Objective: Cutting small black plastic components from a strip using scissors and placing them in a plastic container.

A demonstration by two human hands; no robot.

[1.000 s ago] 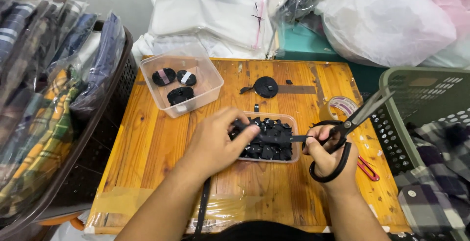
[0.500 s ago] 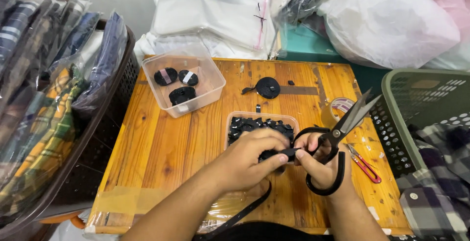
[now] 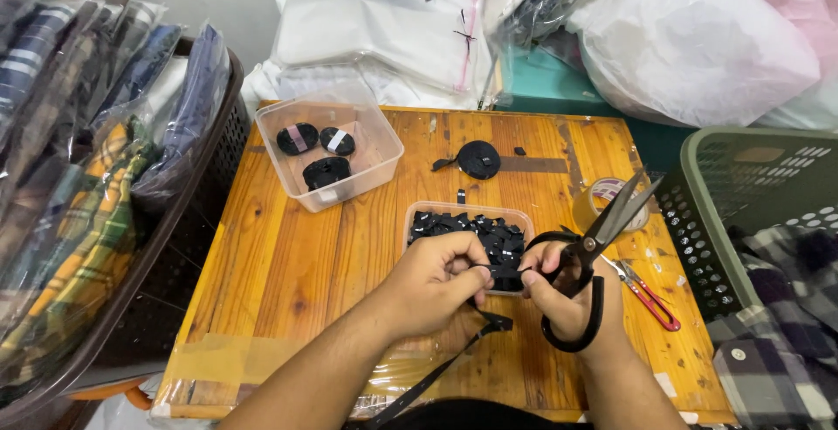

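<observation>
Wooden table [image 3: 288, 255], green basket [image 3: 751, 194] at right, white plastic bags [image 3: 698, 37] behind. 2 clear tubs: far tub [image 3: 371, 129] holds 3 black rolls, near tray [image 3: 515, 216] holds cut pieces. Left hand [image 3: 436, 282] pinches black strap [image 3: 502, 271] over the near tray; right hand [image 3: 567, 295] fingers curl through scissors [image 3: 594, 247], thumb on strap. Risk: blades near fingertips, a slipped strap could mean a nick.

Wooden table [image 3: 288, 282], 2 clear tubs [image 3: 377, 152], tape roll [image 3: 601, 199], red snips [image 3: 648, 295], black strap coil [image 3: 478, 159]
</observation>
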